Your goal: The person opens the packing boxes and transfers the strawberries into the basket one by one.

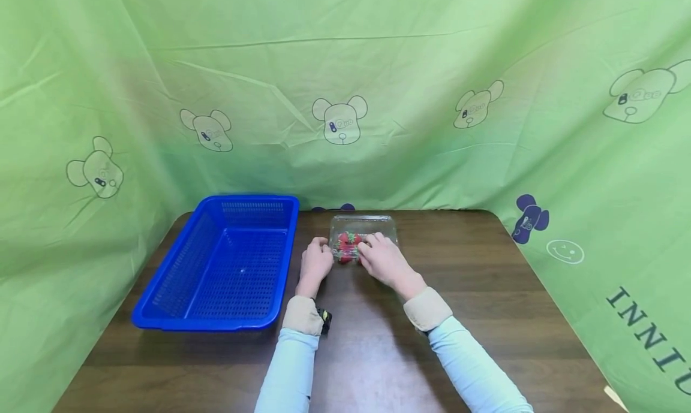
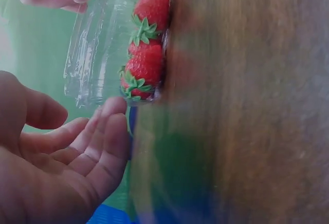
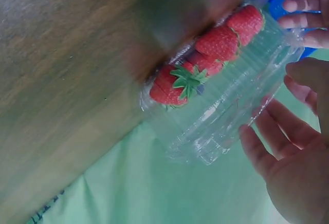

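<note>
A clear plastic box [image 1: 372, 223] stands on the table towards the back, with several red strawberries [image 1: 345, 240] that have green leaf caps inside. In the left wrist view the strawberries [image 2: 146, 67] lie in a row along its bottom. My left hand [image 1: 317, 260] is at the box's left end; its fingertips [image 2: 115, 106] are at the lower corner, fingers loosely bent and nothing in the palm. At the right side, my right hand [image 1: 384, 260] has its fingers [image 3: 272, 131] and thumb along the upper plastic edge, spread apart. Whether they press it is unclear.
A large blue plastic basket [image 1: 237, 275] with perforated sides and floor sits on the left of the brown wooden table [image 1: 475, 317]. Green printed cloth [image 1: 410, 161] hangs behind and on both sides.
</note>
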Demonstrator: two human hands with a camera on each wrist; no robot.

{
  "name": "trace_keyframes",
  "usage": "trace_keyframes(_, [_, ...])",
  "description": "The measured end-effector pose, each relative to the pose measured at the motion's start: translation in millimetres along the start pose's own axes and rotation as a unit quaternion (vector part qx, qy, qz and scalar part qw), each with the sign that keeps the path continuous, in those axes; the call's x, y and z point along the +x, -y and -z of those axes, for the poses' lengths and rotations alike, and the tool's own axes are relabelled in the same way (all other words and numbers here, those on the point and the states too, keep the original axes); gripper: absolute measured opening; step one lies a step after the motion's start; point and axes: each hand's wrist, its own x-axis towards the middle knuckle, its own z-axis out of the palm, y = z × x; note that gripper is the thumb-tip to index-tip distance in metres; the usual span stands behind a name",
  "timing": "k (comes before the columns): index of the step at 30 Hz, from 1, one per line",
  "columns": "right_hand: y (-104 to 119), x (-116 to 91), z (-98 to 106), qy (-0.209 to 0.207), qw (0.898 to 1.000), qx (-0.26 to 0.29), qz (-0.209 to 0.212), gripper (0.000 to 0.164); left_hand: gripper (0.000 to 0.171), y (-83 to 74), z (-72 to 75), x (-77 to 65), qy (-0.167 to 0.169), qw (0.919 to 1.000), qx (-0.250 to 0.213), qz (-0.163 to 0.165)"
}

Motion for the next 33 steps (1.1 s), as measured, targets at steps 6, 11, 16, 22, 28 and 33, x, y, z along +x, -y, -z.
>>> trace_keyframes(6, [1, 1, -2, 0.008, 1.0, -0.011, 0.008, 0.013, 0.031, 7.8, -1.9, -1.5, 0.015, 0.9942, -0.105, 0.02])
trace_keyframes(11, [1, 1, -1, 0.018, 1.0, -0.011, 0.009, 0.012, 0.03, 14.2, -7.7, -0.8, 0.037, 0.9811, -0.183, 0.051])
trace_keyframes(16, [2, 2, -2, 0.022, 1.0, -0.015, 0.011, 0.012, 0.031, 19.9, -10.5, 1.3, 0.101, 0.9408, -0.309, 0.095])
trace_keyframes(22, [-1, 2, -6, 0.015, 1.0, -0.021, 0.011, 0.013, 0.034, 21.8, -9.7, -1.2, 0.144, 0.8903, -0.415, 0.12])
trace_keyframes(28, [-2, 5, -4, 0.035, 0.997, -0.05, 0.04, 0.007, 0.027, 25.0, -11.5, -2.9, 0.132, 0.8813, -0.433, 0.134])
trace_keyframes(33, [1, 8, -2, 0.031, 0.993, -0.081, 0.08, 0.003, 0.024, 27.9, -11.6, -2.0, 0.119, 0.8817, -0.433, 0.145])
